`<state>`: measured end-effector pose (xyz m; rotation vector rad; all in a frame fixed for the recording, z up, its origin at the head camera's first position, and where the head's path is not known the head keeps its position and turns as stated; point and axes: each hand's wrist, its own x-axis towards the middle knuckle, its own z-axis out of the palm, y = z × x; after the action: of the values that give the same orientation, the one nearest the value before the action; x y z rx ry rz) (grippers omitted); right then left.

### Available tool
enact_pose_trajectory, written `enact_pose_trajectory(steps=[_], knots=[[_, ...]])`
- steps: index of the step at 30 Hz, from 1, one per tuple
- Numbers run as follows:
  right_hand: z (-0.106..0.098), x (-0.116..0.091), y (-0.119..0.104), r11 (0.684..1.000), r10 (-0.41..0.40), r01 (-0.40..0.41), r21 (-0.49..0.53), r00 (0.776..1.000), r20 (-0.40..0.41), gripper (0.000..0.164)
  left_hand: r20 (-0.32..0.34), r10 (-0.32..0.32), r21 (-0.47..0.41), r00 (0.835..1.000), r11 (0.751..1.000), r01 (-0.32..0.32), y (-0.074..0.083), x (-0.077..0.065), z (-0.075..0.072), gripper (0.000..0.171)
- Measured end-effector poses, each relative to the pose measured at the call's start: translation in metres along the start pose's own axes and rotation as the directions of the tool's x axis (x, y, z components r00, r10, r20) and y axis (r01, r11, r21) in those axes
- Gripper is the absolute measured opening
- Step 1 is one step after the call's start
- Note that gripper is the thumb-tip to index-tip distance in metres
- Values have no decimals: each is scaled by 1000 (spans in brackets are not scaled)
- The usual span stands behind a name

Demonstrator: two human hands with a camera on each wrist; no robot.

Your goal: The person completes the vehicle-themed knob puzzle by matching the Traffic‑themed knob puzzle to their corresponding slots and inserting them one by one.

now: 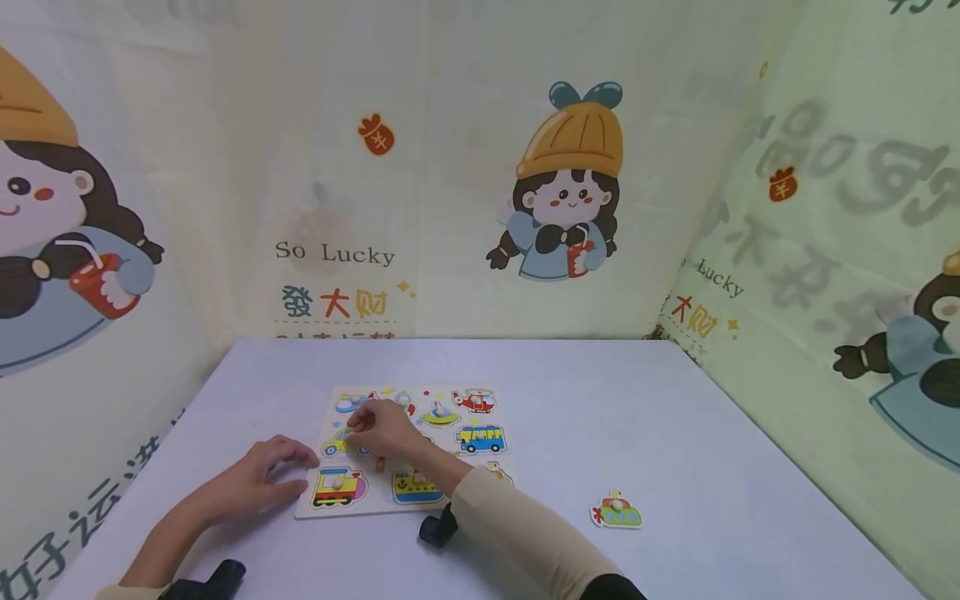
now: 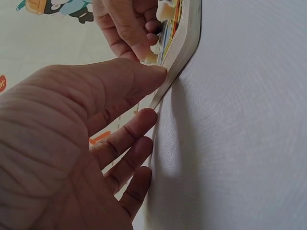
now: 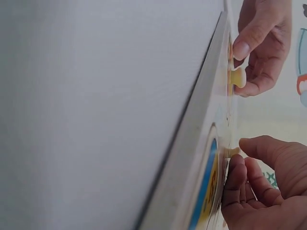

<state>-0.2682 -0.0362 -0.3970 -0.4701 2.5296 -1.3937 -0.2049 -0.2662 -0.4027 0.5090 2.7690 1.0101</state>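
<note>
A wooden knob puzzle board [image 1: 381, 503] with vehicle pictures lies flat on the table. My right hand [image 1: 386, 429] reaches across its left half. The right thumb and forefinger pinch the small knob [image 3: 233, 152] of the yellow car piece [image 1: 335, 443], which sits at its place on the board, partly hidden by the hand. My left hand [image 1: 262, 479] is at the board's left edge, fingers loosely spread, the thumb tip right at the board's side in the left wrist view. The train piece [image 1: 339, 487] lies in the board beside it.
A green submarine piece [image 1: 617, 511] lies loose on the white table [image 1: 720, 467], right of the board. The bus piece [image 1: 481, 438], helicopter [image 1: 475, 401] and ship [image 1: 417, 488] are on the board. A printed cloth [image 1: 465, 275] hangs behind the table.
</note>
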Motion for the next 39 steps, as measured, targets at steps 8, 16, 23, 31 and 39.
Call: enact_pose_trajectory(steps=[8,16,23,31,39], knots=[[-12,-14,2,994,17,-16,106,1000,-14,15,0,14,7,1000,1000,-14,0,0,1,28],[-21,-25,3,987,35,-32,157,999,-15,16,-6,30,17,1000,999,-30,1,0,0,28],[-31,-37,3,981,12,-12,196,1000,2,17,-9,15,12,1000,1000,-15,1,-2,1,27],[-39,-52,7,978,-15,9,206,999,30,17,-7,-16,12,1000,1000,17,2,-2,2,29],[-51,-70,7,968,-49,34,247,997,57,24,-5,-33,10,999,999,33,5,-2,3,30]])
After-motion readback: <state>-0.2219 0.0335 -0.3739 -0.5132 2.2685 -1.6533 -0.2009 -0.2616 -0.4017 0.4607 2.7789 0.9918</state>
